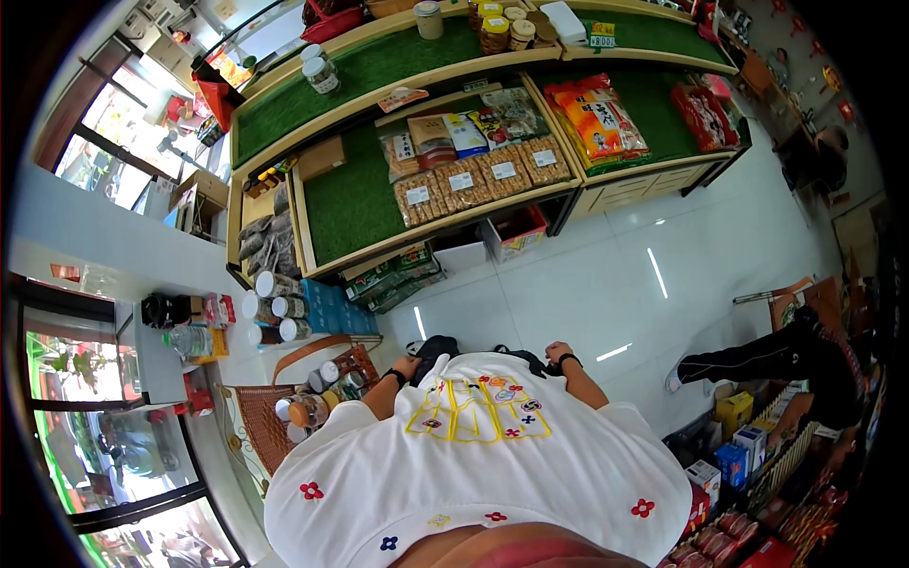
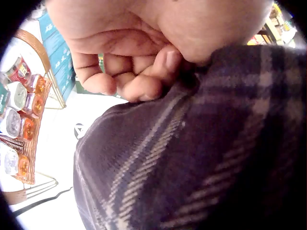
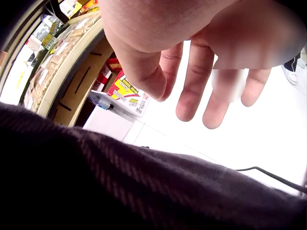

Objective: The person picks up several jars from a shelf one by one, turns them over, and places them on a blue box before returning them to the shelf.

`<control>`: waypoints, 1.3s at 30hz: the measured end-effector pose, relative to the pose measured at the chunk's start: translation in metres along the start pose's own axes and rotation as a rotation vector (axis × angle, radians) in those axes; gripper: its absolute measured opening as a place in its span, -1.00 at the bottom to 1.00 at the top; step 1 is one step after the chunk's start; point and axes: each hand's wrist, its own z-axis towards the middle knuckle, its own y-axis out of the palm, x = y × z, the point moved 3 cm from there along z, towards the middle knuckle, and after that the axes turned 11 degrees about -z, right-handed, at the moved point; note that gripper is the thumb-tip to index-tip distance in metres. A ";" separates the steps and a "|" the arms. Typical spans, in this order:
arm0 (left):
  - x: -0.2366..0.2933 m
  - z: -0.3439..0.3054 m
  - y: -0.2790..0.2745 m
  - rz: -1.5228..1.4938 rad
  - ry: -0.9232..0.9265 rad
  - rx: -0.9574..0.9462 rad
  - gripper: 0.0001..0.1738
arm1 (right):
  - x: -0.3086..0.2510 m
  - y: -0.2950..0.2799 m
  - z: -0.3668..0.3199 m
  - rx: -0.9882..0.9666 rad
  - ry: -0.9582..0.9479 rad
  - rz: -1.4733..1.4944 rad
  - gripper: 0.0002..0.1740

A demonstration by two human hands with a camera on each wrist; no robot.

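My left hand (image 1: 407,365) hangs beside my body in the head view, with a black band round the wrist. In the left wrist view its fingers (image 2: 139,87) curl loosely beside my dark plaid trousers (image 2: 158,148), and nothing shows held in them. On the other side hangs my right hand (image 1: 559,352), also with a dark band. Its fingers (image 3: 194,91) are relaxed, slightly spread and bare in the right wrist view, above the trouser cloth (image 3: 124,167). A wicker basket (image 2: 36,158) of lidded jars stands left of my left hand.
Ahead runs a display shelf (image 1: 346,213) lined with green turf, bearing bagged snacks (image 1: 462,180). Several jars (image 1: 275,284) stand on blue boxes at left. At right a person in dark clothes (image 1: 757,364) is near boxed goods (image 1: 731,464). Pale tiled floor (image 1: 568,275) lies between.
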 end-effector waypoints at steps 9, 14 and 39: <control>-0.006 0.011 0.003 -0.022 0.006 0.009 -0.51 | 0.008 -0.001 -0.007 0.048 0.024 0.030 -0.80; 0.000 0.019 0.002 -0.018 0.009 0.012 -0.50 | 0.019 0.004 0.003 0.061 0.023 0.027 -0.81; 0.028 -0.010 -0.015 -0.352 -0.169 -0.215 -0.45 | 0.017 0.004 -0.012 0.039 0.032 0.067 -0.80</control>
